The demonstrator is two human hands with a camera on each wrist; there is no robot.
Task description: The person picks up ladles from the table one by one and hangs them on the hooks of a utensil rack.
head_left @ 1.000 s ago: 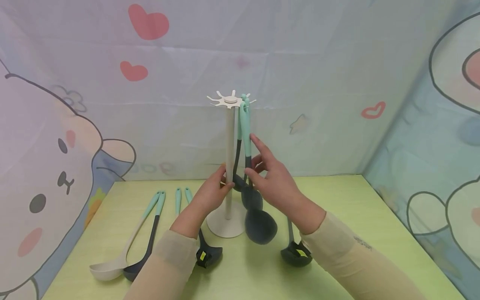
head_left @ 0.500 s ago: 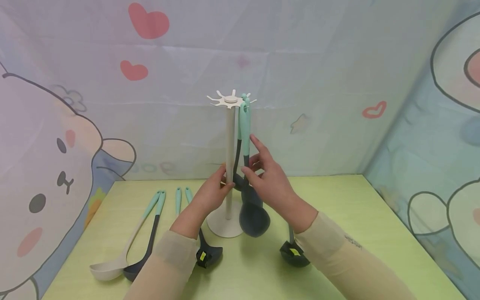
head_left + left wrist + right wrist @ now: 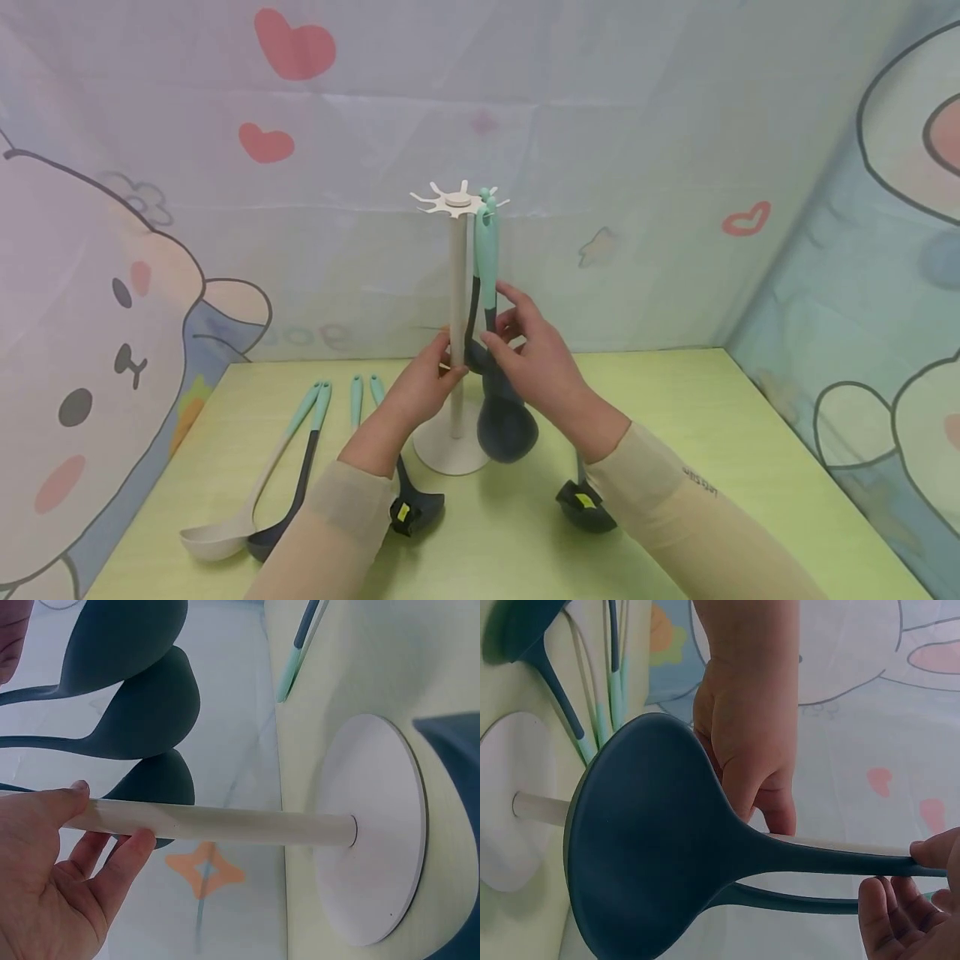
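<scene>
A white stand (image 3: 457,283) with a round base (image 3: 371,892) and a spoked top rises from the table. My left hand (image 3: 423,383) holds its post between thumb and fingers. Ladles with mint handles and dark bowls hang from the right side of the top; three of their bowls show in the left wrist view. My right hand (image 3: 543,358) pinches the dark shaft of the front ladle (image 3: 507,429), just below its mint grip. That ladle's bowl faces the head camera and partly covers those behind. In the right wrist view, a second shaft runs close to my fingertips (image 3: 874,900).
On the yellow-green table's left lie a white ladle (image 3: 217,537) and a dark ladle (image 3: 270,542). A dark utensil with a yellow tag (image 3: 423,510) lies by my left forearm, another tagged one (image 3: 587,510) by my right sleeve. A patterned cloth (image 3: 637,125) hangs behind.
My right hand has moved slightly left, bringing the front ladle closer to the post; its bowl has shifted left and a little up in view. My left hand has stayed on the post.
</scene>
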